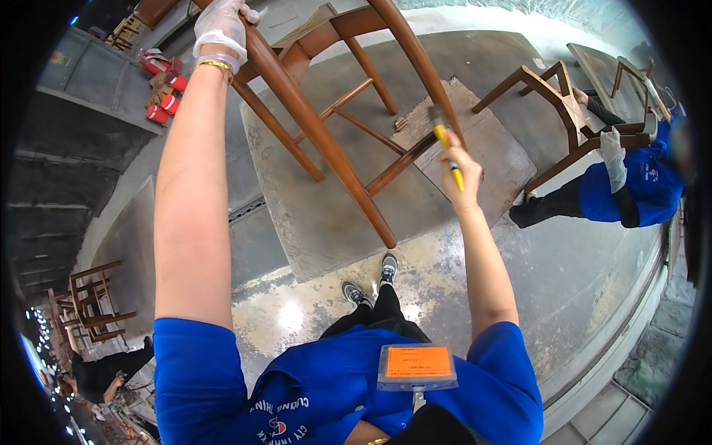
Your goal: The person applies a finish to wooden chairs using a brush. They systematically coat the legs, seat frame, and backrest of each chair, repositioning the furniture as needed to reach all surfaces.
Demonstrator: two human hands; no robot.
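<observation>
A brown varnished wooden chair frame [308, 111] is tilted in front of me on a flat grey board. My left hand [222, 28], in a thin white glove, is closed on the upper left end of the frame. My right hand [463, 176], which is bare, grips a paintbrush [443, 136] by its yellow handle. The brush's head is blurred by motion and lies against or very near the chair's right-hand rail; whether it touches I cannot tell.
A worn sheet of cardboard [493, 159] lies on the grey board [285, 230]. At right, a person in blue [604, 189] handles another chair frame [552, 93]. Red buckets [157, 113] stand far left. Another person [111, 371] is near stacked chairs [93, 304] at lower left.
</observation>
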